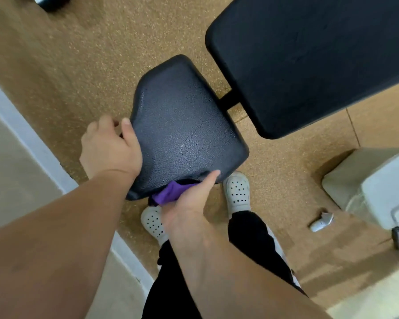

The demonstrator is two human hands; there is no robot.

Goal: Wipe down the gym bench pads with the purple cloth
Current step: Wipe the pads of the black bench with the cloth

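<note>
A small black textured seat pad (182, 125) sits in the middle of the head view. The long black back pad (309, 58) lies beyond it at the upper right. My left hand (110, 149) grips the seat pad's left edge, thumb on top. My right hand (189, 203) holds the purple cloth (171, 193) against the pad's near edge, thumb pressed on the rim. Most of the cloth is tucked under the pad and my fingers.
My two feet in white perforated clogs (237, 192) stand on the speckled tan floor (78, 65) under the pad. A white wall base (32, 143) runs along the left. A beige and white object (378, 192) and a crumpled grey scrap (321, 223) lie at the right.
</note>
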